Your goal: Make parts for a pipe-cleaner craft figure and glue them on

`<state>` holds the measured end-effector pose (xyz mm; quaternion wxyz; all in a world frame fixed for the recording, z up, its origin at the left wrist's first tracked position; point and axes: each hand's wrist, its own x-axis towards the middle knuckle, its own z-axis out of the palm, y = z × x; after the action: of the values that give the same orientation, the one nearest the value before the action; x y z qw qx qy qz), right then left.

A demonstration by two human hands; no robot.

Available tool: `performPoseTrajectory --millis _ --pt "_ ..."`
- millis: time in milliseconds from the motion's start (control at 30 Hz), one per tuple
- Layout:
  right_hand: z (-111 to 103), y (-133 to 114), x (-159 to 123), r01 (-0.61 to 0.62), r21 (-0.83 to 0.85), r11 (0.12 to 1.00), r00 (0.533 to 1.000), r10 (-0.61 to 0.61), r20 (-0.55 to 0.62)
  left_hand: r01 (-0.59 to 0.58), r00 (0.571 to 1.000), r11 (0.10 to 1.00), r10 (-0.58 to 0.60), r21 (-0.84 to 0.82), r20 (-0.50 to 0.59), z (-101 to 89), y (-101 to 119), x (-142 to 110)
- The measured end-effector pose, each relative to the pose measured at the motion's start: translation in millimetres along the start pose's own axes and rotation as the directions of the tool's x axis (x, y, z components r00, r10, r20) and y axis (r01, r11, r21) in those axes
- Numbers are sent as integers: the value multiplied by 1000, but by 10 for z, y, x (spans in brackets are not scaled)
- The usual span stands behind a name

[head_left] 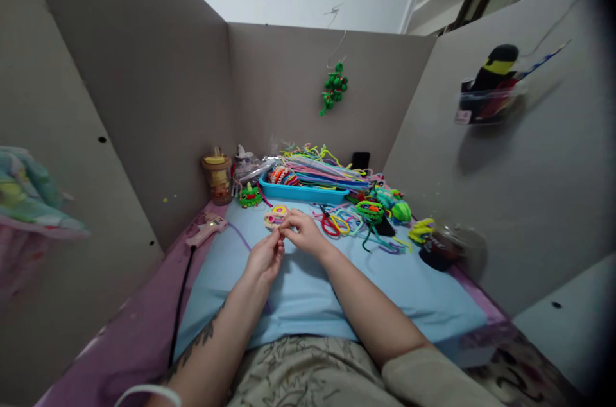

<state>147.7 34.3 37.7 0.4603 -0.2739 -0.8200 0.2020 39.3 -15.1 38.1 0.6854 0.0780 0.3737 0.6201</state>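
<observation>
My left hand (265,256) and my right hand (303,232) meet over the light blue mat (308,291), fingertips pinched together. Between them they hold a small pink and yellow pipe-cleaner piece (276,217). A thin purple pipe cleaner (240,239) trails left of my left hand on the mat. Both hands are closed in a pinch grip on the piece.
A blue tray (303,192) of pipe cleaners stands at the back. Loose pipe-cleaner shapes (366,217) lie to the right, a pink glue gun (206,229) and yellow-lidded cup (217,177) to the left, a dark jar (439,250) at right. Grey partition walls enclose the desk.
</observation>
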Motion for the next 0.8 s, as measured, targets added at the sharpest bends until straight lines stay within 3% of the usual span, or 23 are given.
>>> performPoseTrajectory --millis 100,167,233,300,367,467,600,700,800 --pt "-13 55 21 -5 49 999 999 6 -33 46 999 997 -45 -56 13 -1 53 39" --pt "-66 170 53 -89 72 993 985 98 -141 26 1000 994 -26 -103 10 -9 166 84" --pt "-138 351 81 -209 60 976 928 217 -302 -48 999 990 49 -133 5 -26 337 160" --pt "-193 561 88 -316 -8 949 882 291 -371 -157 988 983 157 -94 -12 -40 524 276" --pt "-202 744 71 -382 -105 918 887 333 -320 -246 967 967 250 66 -55 -37 673 425" --pt "-127 879 29 -366 -202 908 926 334 -177 -271 958 953 280 135 -59 -4 753 659" --pt "29 830 30 -249 -261 933 965 262 15 -310 945 932 323 188 -46 -15 662 870" --pt "134 761 99 -200 -295 934 960 247 133 -416 901 867 433 275 -4 -82 583 922" --pt "209 744 192 -180 -328 927 952 248 181 -506 851 795 523 336 45 -134 561 924"
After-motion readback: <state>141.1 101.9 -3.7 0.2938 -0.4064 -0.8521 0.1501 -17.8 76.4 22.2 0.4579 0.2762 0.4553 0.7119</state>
